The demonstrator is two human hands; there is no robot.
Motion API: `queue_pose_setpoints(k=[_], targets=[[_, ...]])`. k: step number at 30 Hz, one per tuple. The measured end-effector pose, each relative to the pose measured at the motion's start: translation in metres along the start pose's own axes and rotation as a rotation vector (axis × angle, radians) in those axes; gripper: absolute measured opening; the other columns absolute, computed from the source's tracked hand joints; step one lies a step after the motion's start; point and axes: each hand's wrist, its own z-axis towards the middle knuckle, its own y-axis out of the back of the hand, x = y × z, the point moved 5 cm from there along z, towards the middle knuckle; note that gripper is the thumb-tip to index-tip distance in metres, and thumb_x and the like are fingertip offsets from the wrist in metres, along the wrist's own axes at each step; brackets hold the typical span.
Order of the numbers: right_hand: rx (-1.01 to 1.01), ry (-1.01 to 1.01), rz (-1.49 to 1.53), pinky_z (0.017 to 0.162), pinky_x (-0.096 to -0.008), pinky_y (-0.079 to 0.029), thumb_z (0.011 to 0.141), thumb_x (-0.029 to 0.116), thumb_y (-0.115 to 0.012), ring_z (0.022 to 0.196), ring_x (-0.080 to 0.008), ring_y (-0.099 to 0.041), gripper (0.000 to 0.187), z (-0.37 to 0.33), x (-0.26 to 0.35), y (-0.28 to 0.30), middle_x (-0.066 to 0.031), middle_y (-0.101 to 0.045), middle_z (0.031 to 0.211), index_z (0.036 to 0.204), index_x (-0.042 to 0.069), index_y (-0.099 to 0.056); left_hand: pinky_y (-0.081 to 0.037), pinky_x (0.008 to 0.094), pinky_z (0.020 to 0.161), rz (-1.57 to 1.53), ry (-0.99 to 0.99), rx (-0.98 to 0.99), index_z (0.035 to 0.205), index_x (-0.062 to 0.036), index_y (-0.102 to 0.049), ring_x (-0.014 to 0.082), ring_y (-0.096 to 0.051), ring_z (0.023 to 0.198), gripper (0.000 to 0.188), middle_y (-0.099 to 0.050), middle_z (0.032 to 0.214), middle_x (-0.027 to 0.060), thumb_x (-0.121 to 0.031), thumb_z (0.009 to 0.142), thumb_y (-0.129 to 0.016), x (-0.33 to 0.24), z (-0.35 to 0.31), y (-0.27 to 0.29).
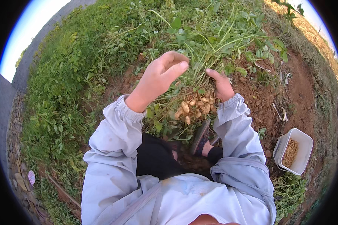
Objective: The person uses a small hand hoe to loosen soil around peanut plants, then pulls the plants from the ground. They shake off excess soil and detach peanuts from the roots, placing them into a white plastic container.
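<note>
In the head view, the right hand (223, 85) is clamped on a bunch of peanut stems (204, 63), its thumb showing at their right side while its fingers are mostly hidden behind them. The left hand (157, 77) is loosely curled just left of the bunch, with no stem visible in it; whether its fingertips meet, I cannot tell. A cluster of peanut pods (185, 107) hangs at the near end of the stems, between the two forearms and beyond the shoes (200, 138). Gripping the bunch above the roots probably keeps the leafy tops pointing far and leaves the pods exposed on the near side, within reach of either hand. A pale square bucket (304, 155) stands on the ground to the right, tilted in view, with loose pods (290, 152) inside; that spot seems chosen to lie close to the right arm yet outside the elbow's swing. As for room, reddish soil (302, 84) with stones and dry scraps stretches between the bunch and the bucket, giving the widest low passage, though the bucket's raised rim must be cleared. Dense green foliage (60, 97) crowds the left and far sides, where leaves could snag a sleeve. On the near side, the legs and torso limit movement, and a stone edging (20, 182) bounds the far left.
</note>
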Motion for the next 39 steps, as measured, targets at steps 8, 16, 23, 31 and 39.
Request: queue_pose_setpoints(k=[8, 16, 23, 31, 39], targets=[[-0.075, -0.012, -0.012, 0.071, -0.0353, -0.054, 0.078, 0.014, -0.064, 0.077, -0.0209, -0.062, 0.020, -0.004, 0.036, 0.033, -0.0081, -0.063, 0.087, 0.092, 0.001, -0.058, -0.039, 0.0362, 0.095, 0.059, 0.692, 0.520, 0.124, 0.0028, -0.050, 0.0269, -0.050, 0.114, 0.069, -0.053, 0.123, 0.0189, -0.056, 0.089, -0.041, 0.133, -0.100, -0.029], [-0.114, -0.003, -0.168, 0.075, -0.0332, -0.051, 0.071, 0.016, -0.071, 0.083, -0.0199, -0.062, 0.050, -0.010, 0.036, 0.064, -0.0105, -0.061, 0.094, 0.110, -0.003, -0.047, -0.020, 0.0484, 0.108, -0.574, 0.571, 0.143, 0.141, 0.0028, -0.015, 0.0326, -0.020, 0.135, 0.086, -0.019, 0.146, 0.0201, -0.049, 0.085, -0.056, 0.131, -0.030, -0.002], [-0.118, -0.067, -0.323, 0.085, -0.0324, -0.046, 0.067, 0.020, -0.077, 0.099, -0.0192, -0.054, 0.089, 0.000, 0.022, 0.079, -0.0134, -0.054, 0.109, 0.132, -0.008, -0.024, -0.028, 0.0482, 0.101, -0.519, 0.568, -0.056, 0.130, 0.0010, -0.041, 0.0320, -0.029, 0.131, 0.068, -0.038, 0.137, 0.0204, -0.044, 0.083, -0.061, 0.146, -0.026, 0.009], [-0.082, 0.050, -0.446, 0.102, -0.0334, -0.032, 0.067, 0.027, -0.079, 0.116, -0.0213, -0.047, 0.100, -0.004, 0.012, 0.073, -0.0189, -0.050, 0.124, 0.134, -0.015, -0.019, -0.029, 0.0477, 0.103, -0.983, 0.281, 0.222, 0.133, -0.0028, -0.041, 0.0255, -0.031, 0.132, 0.059, -0.032, 0.144, 0.0134, -0.041, 0.089, -0.053, 0.143, -0.035, 0.015], [-0.065, -0.019, -0.562, 0.095, -0.0292, -0.040, 0.072, 0.022, -0.076, 0.108, -0.0197, -0.053, 0.096, -0.027, 0.007, 0.036, -0.0207, -0.055, 0.117, 0.135, -0.017, -0.015, -0.029, 0.0321, 0.104, -0.016, 0.703, 0.604, 0.134, 0.0038, -0.037, 0.0204, -0.039, 0.124, 0.071, -0.043, 0.135, 0.0121, -0.046, 0.087, -0.056, 0.149, -0.057, -0.016]])
